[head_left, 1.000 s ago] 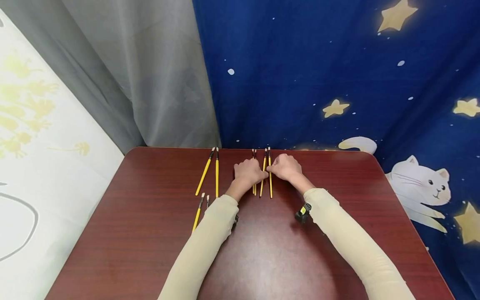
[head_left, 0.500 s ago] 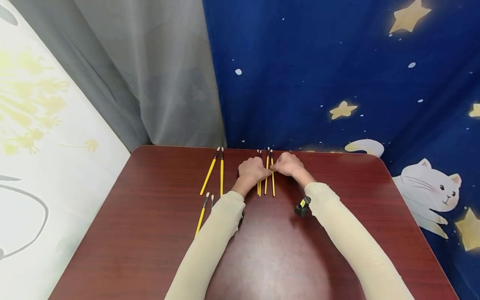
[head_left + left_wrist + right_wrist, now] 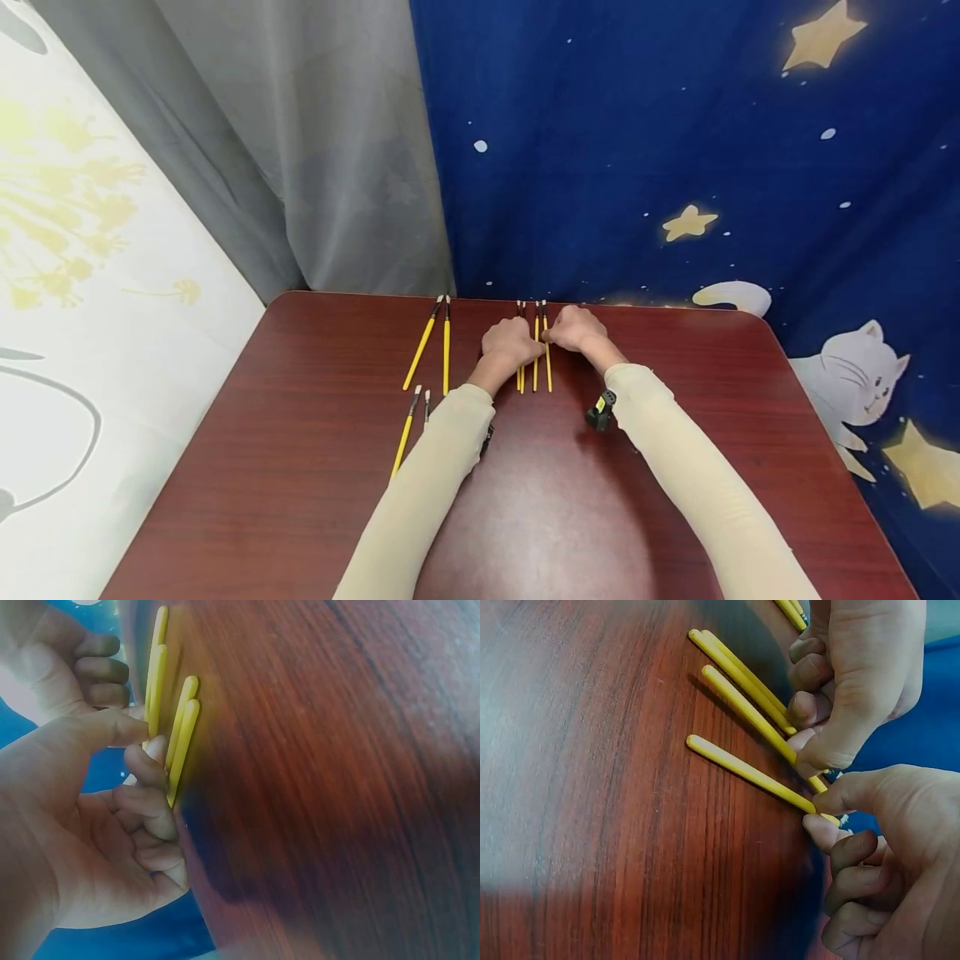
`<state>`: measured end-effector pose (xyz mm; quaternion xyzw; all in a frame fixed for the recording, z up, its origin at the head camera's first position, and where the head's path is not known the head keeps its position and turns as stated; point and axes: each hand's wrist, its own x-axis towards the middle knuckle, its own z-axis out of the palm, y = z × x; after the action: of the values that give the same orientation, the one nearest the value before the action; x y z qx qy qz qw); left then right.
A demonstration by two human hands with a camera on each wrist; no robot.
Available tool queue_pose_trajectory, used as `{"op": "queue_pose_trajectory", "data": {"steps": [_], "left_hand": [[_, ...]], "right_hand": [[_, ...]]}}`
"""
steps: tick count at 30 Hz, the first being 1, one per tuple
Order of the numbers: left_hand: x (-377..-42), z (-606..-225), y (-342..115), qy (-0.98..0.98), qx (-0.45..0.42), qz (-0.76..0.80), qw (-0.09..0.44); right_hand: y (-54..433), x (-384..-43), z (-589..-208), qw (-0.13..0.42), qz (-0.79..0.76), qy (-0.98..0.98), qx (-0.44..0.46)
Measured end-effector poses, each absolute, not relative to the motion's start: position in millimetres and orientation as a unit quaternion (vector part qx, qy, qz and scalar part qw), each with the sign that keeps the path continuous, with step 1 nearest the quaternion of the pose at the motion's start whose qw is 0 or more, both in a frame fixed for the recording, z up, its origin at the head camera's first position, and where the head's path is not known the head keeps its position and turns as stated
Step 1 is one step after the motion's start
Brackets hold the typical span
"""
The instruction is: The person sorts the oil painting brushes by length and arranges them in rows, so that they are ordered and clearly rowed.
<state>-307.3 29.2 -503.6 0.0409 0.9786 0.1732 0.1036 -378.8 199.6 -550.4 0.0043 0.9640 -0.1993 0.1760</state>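
Note:
At the far edge of the table, my left hand (image 3: 510,340) pinches a yellow-handled paintbrush (image 3: 742,709) between thumb and forefinger. Just right of it, my right hand (image 3: 576,327) pinches another paintbrush (image 3: 742,771) in the same way. These two brushes lie nearly parallel, white bristles pointing away from me. A close pair of similar paintbrushes (image 3: 739,667) rests beneath and beside my left hand, which covers their middles in the head view. In the left wrist view, the yellow handle ends (image 3: 184,739) of that pair show beside my left fingers.
Two more paintbrushes (image 3: 446,346) lie left of my left hand on the reddish-brown table (image 3: 225,500). Nearer to me are another two (image 3: 405,433), partly behind my left sleeve. Grey and blue curtains (image 3: 570,167) hang behind the table's far edge.
The two pinched brushes have come closer together, and their tips now stand about level. Both hands keep their pinch. The head view has shifted slightly.

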Motion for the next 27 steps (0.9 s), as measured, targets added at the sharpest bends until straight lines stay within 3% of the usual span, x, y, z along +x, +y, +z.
{"op": "queue_pose_trajectory", "data": {"steps": [3, 12, 20, 27], "left_hand": [[-309.0, -506.0, 31.0, 0.977, 0.047, 0.178, 0.105], [-342.6, -544.3, 31.2, 0.978, 0.054, 0.162, 0.120], [-311.4, -509.4, 30.4, 0.980, 0.053, 0.164, 0.095], [-309.6, -512.2, 28.5, 0.981, 0.048, 0.167, 0.086]], "right_hand": [[202.7, -388.5, -565.7, 0.168, -0.192, 0.967, 0.013], [196.7, -386.4, -564.6, 0.171, -0.195, 0.966, 0.006], [189.8, -367.7, -538.7, 0.169, -0.197, 0.966, 0.000], [187.6, -364.1, -538.5, 0.171, -0.209, 0.963, -0.008]]}}
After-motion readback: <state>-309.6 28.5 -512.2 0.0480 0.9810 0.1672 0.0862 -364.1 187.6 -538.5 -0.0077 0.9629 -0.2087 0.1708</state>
